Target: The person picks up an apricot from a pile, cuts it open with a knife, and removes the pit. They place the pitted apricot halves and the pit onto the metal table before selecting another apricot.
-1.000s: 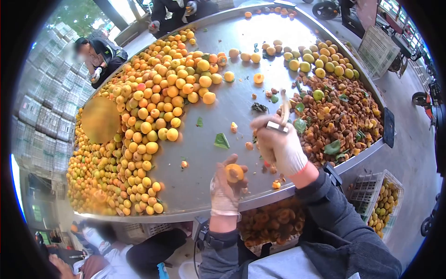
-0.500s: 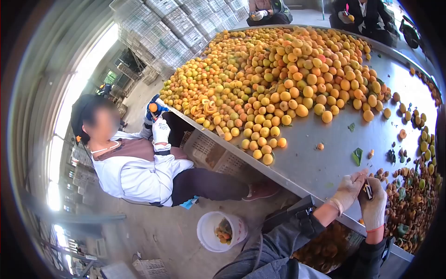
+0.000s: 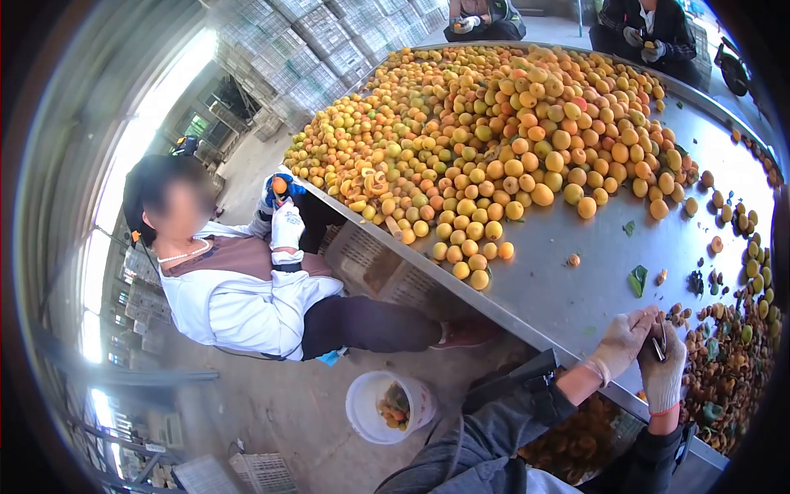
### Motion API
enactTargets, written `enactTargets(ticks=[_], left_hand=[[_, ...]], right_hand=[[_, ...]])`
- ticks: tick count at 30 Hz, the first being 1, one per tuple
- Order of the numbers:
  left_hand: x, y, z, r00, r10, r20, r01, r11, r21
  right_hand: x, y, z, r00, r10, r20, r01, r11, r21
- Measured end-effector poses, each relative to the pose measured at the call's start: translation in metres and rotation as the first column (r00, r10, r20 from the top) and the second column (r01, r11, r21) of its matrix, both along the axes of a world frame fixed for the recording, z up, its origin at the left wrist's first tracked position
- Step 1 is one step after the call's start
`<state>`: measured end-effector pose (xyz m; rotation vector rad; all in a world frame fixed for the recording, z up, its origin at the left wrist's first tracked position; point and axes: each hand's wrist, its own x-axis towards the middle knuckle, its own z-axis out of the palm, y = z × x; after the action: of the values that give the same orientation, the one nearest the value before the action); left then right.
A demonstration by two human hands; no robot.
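Both my hands wear pale work gloves and meet over the near right part of the metal table (image 3: 539,280). My right hand (image 3: 663,375) is closed around a small knife (image 3: 659,346), whose shiny metal part shows between thumb and fingers. Fingers pinched together, my left hand (image 3: 619,344) touches the right fingertips; what it holds is hidden. Just beyond the hands lie a green leaf (image 3: 638,281) and a small fruit piece (image 3: 662,277). Brown pits and scraps (image 3: 728,362) are heaped right of my right hand.
A large pile of apricots (image 3: 494,148) covers the far table. At the left, a person (image 3: 239,280) in white gloves holds an apricot (image 3: 280,185). A white bucket (image 3: 362,409) with fruit scraps stands on the floor. Crates (image 3: 288,58) are stacked behind; two people sit across the table.
My hands stay together, and the knife has tilted more upright in my right hand. Across the table, the person at right has brought both hands together. The view has shifted slightly.
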<state>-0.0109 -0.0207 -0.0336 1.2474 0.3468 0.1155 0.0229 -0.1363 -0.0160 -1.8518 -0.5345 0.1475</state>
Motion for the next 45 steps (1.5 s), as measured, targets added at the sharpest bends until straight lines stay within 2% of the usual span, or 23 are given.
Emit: enactTargets(ticks=[1, 5, 7, 14, 17, 20, 23, 25, 29, 32, 35, 45], left_hand=[[0.000, 0.000, -0.001, 1.000, 0.013, 0.004, -0.013, 0.999, -0.051], [0.000, 0.001, -0.002, 1.000, 0.017, 0.003, -0.017, 0.999, -0.045], [-0.001, 0.003, -0.002, 1.000, 0.016, -0.009, -0.015, 0.999, 0.029], [-0.002, 0.005, -0.002, 0.999, 0.035, -0.002, -0.035, 0.999, -0.011], [-0.002, 0.008, 0.000, 1.000, -0.003, 0.014, 0.002, 0.999, 0.054], [-0.002, 0.005, -0.004, 0.999, 0.021, 0.027, -0.022, 1.000, 0.022], [-0.002, 0.004, -0.004, 0.996, 0.059, 0.059, -0.064, 0.994, 0.092], [-0.001, 0.003, -0.006, 0.996, 0.038, 0.075, -0.041, 0.999, 0.027], [-0.001, 0.004, -0.008, 0.998, 0.030, 0.052, -0.033, 0.998, 0.047], [-0.001, 0.005, -0.005, 0.998, 0.024, 0.051, -0.027, 0.997, 0.066], [-0.004, 0.007, -0.001, 0.999, 0.019, 0.043, -0.022, 0.997, 0.070], [-0.005, 0.007, 0.003, 1.000, -0.030, -0.004, 0.030, 0.998, 0.059]], right_hand=[[0.001, -0.001, 0.002, 0.999, 0.039, 0.033, -0.037, 0.996, -0.075], [0.002, -0.006, -0.001, 0.997, 0.066, 0.048, -0.060, 0.992, -0.114], [-0.001, -0.002, 0.003, 0.995, 0.071, 0.075, -0.064, 0.993, -0.096], [-0.003, 0.000, 0.007, 0.998, 0.058, 0.032, -0.054, 0.993, -0.109], [-0.003, 0.000, 0.005, 0.998, 0.050, 0.044, -0.046, 0.994, -0.096], [-0.004, 0.001, 0.005, 0.999, 0.049, 0.013, -0.048, 0.996, -0.080], [0.000, -0.004, -0.003, 0.997, 0.071, 0.028, -0.068, 0.992, -0.108], [0.002, -0.006, -0.008, 0.997, 0.075, 0.024, -0.073, 0.993, -0.089], [0.000, -0.005, -0.011, 0.998, 0.055, -0.030, -0.057, 0.998, -0.041], [0.003, -0.009, -0.013, 0.997, 0.070, -0.026, -0.072, 0.992, -0.103], [0.000, -0.006, -0.003, 0.994, 0.083, -0.077, -0.089, 0.992, -0.088], [-0.002, -0.005, 0.004, 0.993, 0.086, -0.083, -0.094, 0.991, -0.099]])
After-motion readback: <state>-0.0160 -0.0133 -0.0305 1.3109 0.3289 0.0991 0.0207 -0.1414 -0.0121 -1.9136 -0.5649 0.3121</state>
